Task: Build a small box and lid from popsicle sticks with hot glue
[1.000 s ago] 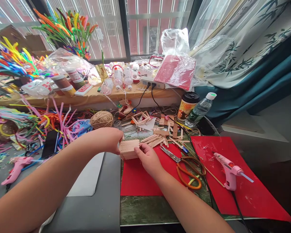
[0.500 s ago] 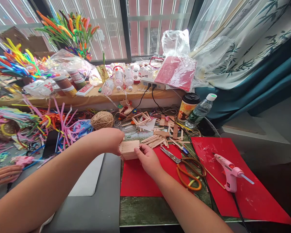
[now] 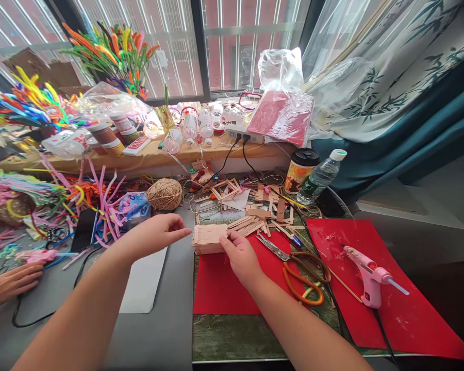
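Note:
A small box made of popsicle sticks [image 3: 210, 235] is held above the red sheet [image 3: 224, 288]. My right hand [image 3: 243, 255] grips its right end, thumb on the top. To the left of the box, my left hand [image 3: 162, 232] is apart from it, fingers stretched toward its left end with nothing seen between them. Just right of my right hand lie scissors [image 3: 286, 256] with orange-brown handles. Behind the box is a pile of loose popsicle sticks [image 3: 247, 224].
A pink glue gun [image 3: 367, 278] lies on a second red sheet [image 3: 406, 314] at right. A bottle [image 3: 320, 178] and a paper cup [image 3: 299, 172] stand behind. A ball of twine [image 3: 164, 194] sits left. At far left, another person's hand [image 3: 13, 283] rests by a pink glue gun [image 3: 36, 256].
My left hand has let go of the box's left end and drawn back to the left. My right hand still holds the box. The other person's hand has shifted slightly.

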{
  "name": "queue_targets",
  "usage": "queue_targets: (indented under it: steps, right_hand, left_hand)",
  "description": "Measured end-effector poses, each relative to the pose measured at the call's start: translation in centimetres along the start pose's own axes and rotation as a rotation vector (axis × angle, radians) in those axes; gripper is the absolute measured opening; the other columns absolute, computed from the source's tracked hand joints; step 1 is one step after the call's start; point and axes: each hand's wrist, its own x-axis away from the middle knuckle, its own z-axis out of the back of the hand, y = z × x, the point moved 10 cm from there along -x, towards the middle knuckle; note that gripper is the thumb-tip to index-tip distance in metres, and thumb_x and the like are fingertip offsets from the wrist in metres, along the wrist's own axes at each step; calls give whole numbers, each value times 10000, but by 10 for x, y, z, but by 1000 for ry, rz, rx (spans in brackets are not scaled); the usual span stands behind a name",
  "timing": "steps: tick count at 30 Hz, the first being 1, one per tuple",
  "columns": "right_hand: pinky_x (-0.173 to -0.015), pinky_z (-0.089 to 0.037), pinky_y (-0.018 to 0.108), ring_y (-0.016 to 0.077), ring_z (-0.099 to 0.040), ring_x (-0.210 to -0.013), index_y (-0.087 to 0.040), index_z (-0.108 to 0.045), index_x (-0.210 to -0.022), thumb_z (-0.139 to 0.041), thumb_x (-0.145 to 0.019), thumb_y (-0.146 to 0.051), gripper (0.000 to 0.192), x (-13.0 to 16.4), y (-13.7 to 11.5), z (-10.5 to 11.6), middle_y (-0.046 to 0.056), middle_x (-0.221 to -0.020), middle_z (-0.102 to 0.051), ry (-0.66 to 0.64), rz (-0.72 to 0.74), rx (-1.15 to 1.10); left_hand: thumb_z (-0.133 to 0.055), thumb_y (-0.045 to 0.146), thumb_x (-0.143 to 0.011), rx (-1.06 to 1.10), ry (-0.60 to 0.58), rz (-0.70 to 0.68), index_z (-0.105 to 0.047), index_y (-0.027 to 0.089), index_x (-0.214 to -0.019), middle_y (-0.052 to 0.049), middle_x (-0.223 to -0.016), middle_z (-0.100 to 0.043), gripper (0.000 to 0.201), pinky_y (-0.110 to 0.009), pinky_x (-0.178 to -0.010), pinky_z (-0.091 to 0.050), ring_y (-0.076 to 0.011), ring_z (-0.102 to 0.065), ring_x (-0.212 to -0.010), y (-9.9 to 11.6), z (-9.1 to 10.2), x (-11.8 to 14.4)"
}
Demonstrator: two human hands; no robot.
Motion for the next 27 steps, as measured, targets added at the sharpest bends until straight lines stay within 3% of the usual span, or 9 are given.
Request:
queue_targets:
  steps: [3,6,8,11,18,27]
  right_hand:
    - [-983,-493,357,238,-680,-1008,-218,-701,-1014,-649,-938,-431,232,5,-13,8,46,-1035,-764,37,21,-29]
    - [-1003,-503,380,246,-690,-1018,-226,-706,-1043,-638,-954,-429,232,13,-33,19,52,-1068,-764,83,76,20]
    - [-1008,-511,399,255,-691,-1020,-234,-705,-1073,-628,-959,-434,242,20,-41,27,56,-1088,-762,125,100,79]
    - [-988,-523,410,261,-687,-1005,-243,-701,-1085,-610,-967,-425,235,27,-44,35,61,-1097,-756,151,117,167]
    - [-997,-519,410,264,-676,-1004,-233,-702,-1084,-593,-971,-417,242,27,-29,43,63,-1081,-749,158,144,248]
    - [-882,-568,391,255,-667,-937,-246,-706,-1106,-616,-943,-448,275,24,-14,52,51,-1039,-739,144,99,247]
  left_hand:
    - [-501,664,-935,444,177,-54,-686,207,-1007,-68,-975,-738,498,-325,-832,-501,-241,-671,-957,-1,-21,10]
    - [-572,643,-919,822,307,-43,-685,211,-1063,-75,-1089,-746,468,-294,-833,-504,-233,-670,-1038,9,-51,11]
    - [-638,644,-883,1058,258,-23,-678,220,-1113,-71,-1117,-758,484,-293,-812,-521,-224,-696,-981,23,-77,5]
    - [-734,596,-837,1346,222,-56,-686,219,-1143,-83,-1124,-771,488,-314,-829,-544,-239,-722,-977,40,-97,-3]
    - [-864,496,-738,1446,129,-57,-781,180,-1052,-117,-1079,-795,453,-360,-880,-564,-276,-734,-994,35,-119,-6]
    - [-832,474,-791,1390,90,-4,-823,177,-1006,-108,-1048,-804,367,-331,-813,-559,-231,-722,-880,25,-132,-13]
